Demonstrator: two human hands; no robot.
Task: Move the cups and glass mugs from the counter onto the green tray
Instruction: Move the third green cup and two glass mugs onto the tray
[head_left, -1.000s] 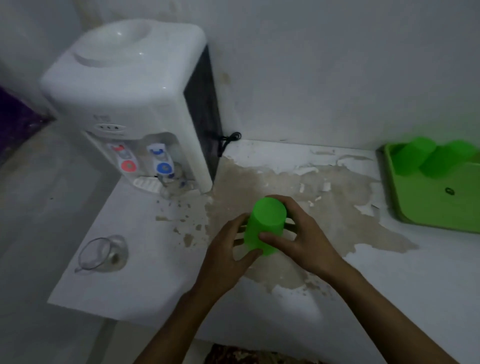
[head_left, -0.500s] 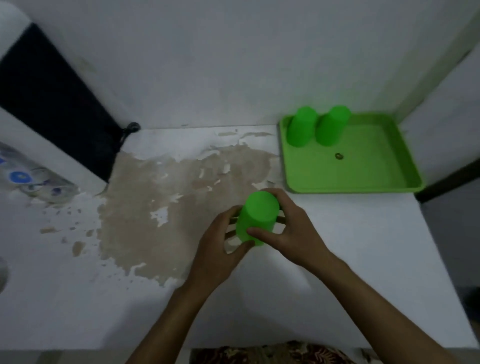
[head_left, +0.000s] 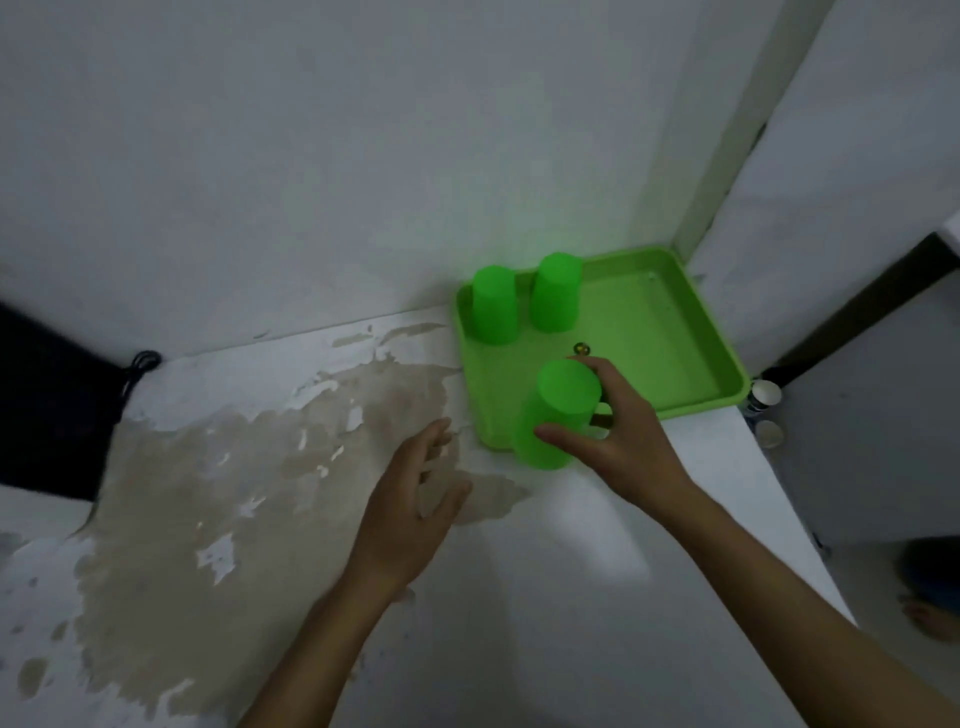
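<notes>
Three bright green plastic cups, all upside down: two (head_left: 494, 312) (head_left: 556, 293) stand at the far-left corner of the green tray (head_left: 675, 364), the third (head_left: 558, 413) over its near edge above the counter (head_left: 545, 571), right hand (head_left: 623, 441) fingers wrapped round it, left hand (head_left: 410, 509) spread, empty.

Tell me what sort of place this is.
Probably a home pantry or drinks corner: a worn white counter with peeling, stained surface set into a wall corner, a green tray holding upturned green cups, and the right hand bringing another cup.
</notes>
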